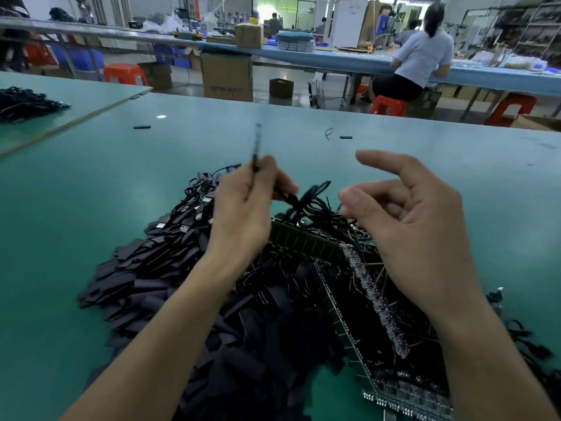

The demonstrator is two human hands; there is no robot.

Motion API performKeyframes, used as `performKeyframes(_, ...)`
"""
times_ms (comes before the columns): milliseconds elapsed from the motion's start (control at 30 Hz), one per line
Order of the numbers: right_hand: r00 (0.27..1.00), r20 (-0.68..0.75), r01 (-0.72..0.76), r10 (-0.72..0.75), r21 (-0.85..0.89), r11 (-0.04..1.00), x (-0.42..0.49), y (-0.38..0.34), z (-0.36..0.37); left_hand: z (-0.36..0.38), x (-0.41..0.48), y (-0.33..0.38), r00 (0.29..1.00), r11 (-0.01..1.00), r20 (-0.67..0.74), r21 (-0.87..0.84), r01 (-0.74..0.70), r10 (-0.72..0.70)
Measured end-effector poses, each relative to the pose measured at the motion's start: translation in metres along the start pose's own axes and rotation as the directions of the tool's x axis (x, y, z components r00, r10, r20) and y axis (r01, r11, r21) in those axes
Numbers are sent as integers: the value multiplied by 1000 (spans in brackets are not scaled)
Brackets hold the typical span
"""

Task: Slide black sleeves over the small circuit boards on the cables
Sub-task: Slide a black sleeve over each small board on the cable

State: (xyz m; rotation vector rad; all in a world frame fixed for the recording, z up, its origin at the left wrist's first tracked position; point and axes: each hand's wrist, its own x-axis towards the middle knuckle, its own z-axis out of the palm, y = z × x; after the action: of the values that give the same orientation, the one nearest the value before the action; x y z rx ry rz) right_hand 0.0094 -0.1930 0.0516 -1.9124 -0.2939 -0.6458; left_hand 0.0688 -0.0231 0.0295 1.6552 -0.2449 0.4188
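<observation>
My left hand (246, 205) grips a black cable whose blurred end (256, 144) sticks up above the fingers, while its looped wire (309, 196) trails right. My right hand (406, 214) hovers beside it with fingers loosely spread and holds nothing. Beneath my arms lies a heap of flat black sleeves (145, 268). Behind the left hand lie cables with USB plugs (188, 220). Green panels of small circuit boards (306, 241) with black wires lie under the right hand.
The green table (91, 177) carries two stray black sleeves (142, 127) (346, 137) and a wire scrap (328, 133) farther back. A bundle of black cables (27, 101) lies at the far left. A seated person (416, 62) works at a bench beyond.
</observation>
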Motion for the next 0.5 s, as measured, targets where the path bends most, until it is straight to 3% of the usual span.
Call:
performKeyframes(100,982,159,-72,102,-186,980,-1,7,-1,-8,4,14,989,961,-116,-272,53,-88)
performKeyframes(200,943,281,-65,177,-368,928,-4,9,3,-18,3,28,996,820,-53,-571,31,-75)
performKeyframes(300,912,344,-25,225,-500,865,-6,11,6,-26,7,34,996,719,-43,-695,26,-77)
performKeyframes(367,881,370,-34,296,-574,818,-7,14,8,-26,9,31,979,803,-197,-592,-70,-60)
performKeyframes(433,862,363,-50,354,-634,772,-7,19,9,-24,11,25,931,948,-359,-271,-167,61)
performKeyframes(500,874,311,-77,374,-670,738,-8,22,10,-22,12,18,929,990,-341,39,-138,143)
